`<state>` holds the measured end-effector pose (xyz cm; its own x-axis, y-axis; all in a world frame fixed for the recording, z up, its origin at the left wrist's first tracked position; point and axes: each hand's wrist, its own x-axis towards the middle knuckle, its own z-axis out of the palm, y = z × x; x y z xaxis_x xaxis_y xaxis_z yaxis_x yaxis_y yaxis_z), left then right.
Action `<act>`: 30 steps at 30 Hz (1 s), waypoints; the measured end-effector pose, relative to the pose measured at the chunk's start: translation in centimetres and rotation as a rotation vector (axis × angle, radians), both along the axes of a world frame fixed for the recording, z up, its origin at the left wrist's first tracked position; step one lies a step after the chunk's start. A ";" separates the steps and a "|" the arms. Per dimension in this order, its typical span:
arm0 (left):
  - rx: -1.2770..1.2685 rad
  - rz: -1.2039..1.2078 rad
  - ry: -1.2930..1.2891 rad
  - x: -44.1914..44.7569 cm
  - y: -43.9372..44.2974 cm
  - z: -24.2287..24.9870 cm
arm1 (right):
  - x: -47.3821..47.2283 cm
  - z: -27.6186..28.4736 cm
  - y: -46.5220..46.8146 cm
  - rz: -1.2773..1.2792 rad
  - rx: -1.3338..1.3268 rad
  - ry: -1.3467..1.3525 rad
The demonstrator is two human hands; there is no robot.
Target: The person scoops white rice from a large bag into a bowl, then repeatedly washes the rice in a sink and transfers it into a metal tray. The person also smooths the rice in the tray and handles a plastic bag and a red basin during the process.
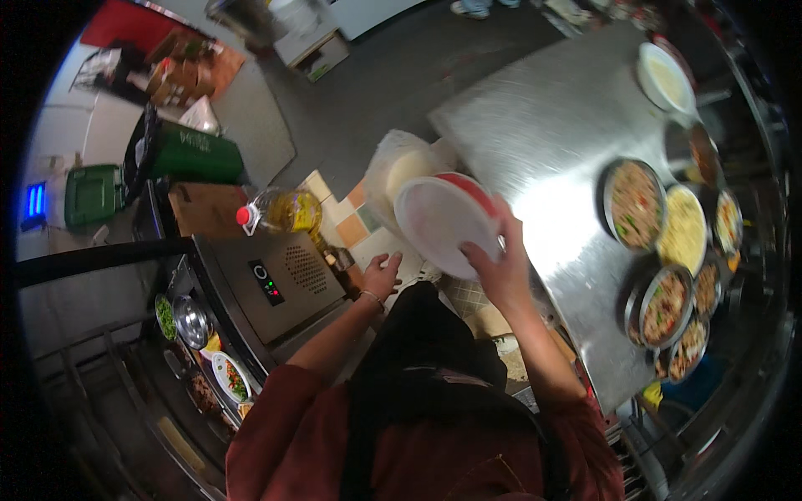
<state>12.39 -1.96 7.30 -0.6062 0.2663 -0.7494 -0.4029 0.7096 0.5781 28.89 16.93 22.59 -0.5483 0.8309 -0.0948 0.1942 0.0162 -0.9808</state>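
My right hand point(504, 257) grips a round white plastic bowl point(445, 225) by its rim, the thumb lying over the near side. Behind the bowl shows a red rounded piece point(467, 188); whether it is a second bowl in the same grip I cannot tell. My left hand point(381, 275) is held out with fingers apart and nothing in it, near the steel cabinet's corner. Beyond the white bowl stands a clear plastic bag point(391, 150) with something pale inside.
At right is a steel worktable point(501, 131) with several filled dishes, among them a steel bowl of minced filling point(634, 203). To the left are a steel refrigerated counter point(269, 288), an oil jug point(288, 211) and a green bin point(194, 153). A person's feet point(473, 9) show far ahead.
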 end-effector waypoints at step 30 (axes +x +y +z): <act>0.086 -0.446 0.210 -11.3 3.4 -6.2 | -13.4 -30.7 3.1 0.006 -0.830 -0.126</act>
<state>1.11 1.46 1.08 -0.5547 0.5893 -0.5874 0.0600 0.7324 0.6782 15.53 20.07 -8.10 -0.4971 0.4611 -0.7350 0.3050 -0.7002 -0.6456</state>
